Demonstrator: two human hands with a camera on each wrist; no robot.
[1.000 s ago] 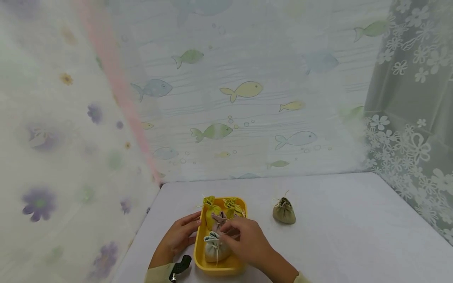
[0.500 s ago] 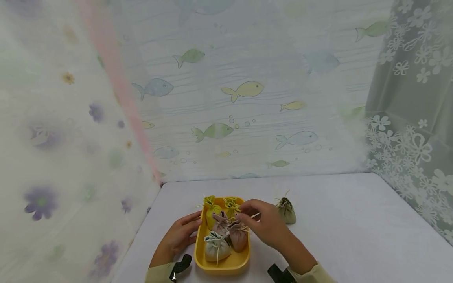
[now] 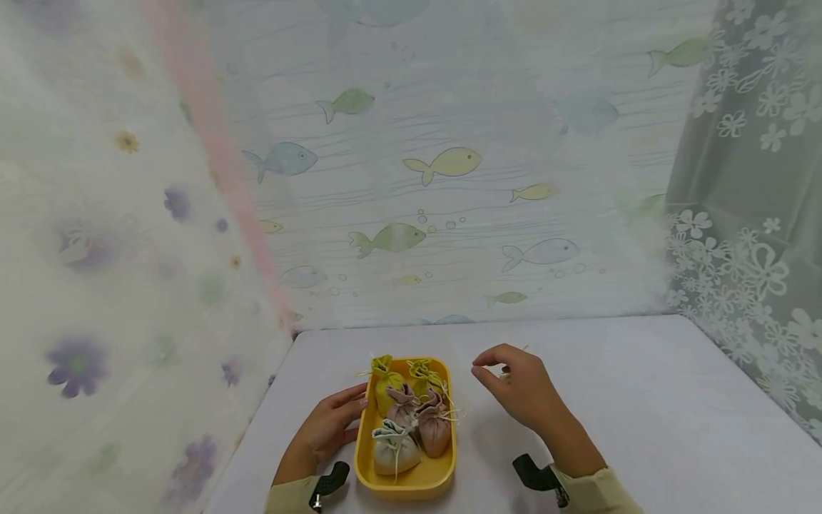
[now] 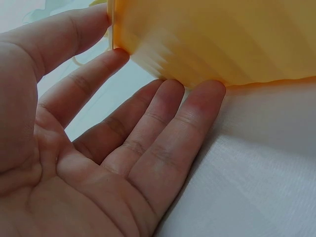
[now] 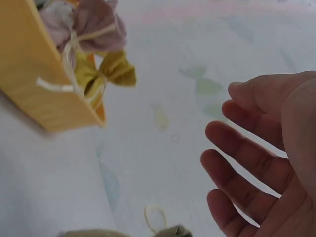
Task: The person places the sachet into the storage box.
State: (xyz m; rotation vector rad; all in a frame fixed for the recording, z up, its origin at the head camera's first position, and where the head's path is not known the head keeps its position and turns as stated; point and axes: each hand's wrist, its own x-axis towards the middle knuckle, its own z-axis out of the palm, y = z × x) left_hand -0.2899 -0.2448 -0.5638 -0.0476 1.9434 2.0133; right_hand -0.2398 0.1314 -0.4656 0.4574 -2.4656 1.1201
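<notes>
A yellow tray (image 3: 406,487) holds several small drawstring pouches: two yellow-green (image 3: 385,373), a pink one (image 3: 401,401), a brownish-pink one (image 3: 435,432) and a pale grey one (image 3: 393,451). My left hand (image 3: 329,422) lies flat beside the tray, straight fingertips (image 4: 207,94) touching its left wall (image 4: 212,39). My right hand (image 3: 523,389) hovers to the right of the tray with fingers (image 5: 247,163) spread and loosely bent, holding nothing. It covers an olive pouch in the head view. That olive pouch (image 5: 170,231) shows just below the palm in the right wrist view.
The white table (image 3: 642,414) spreads out to the right of the tray. A fish-print curtain (image 3: 443,164) closes off the back, a flowered one (image 3: 96,285) the left and a lace one (image 3: 751,235) the right. A black wrist mount (image 3: 536,475) sits on the right sleeve.
My right hand left the tray and moved right, now over the olive pouch. The brownish-pink pouch it covered lies uncovered in the tray. The left hand stayed put.
</notes>
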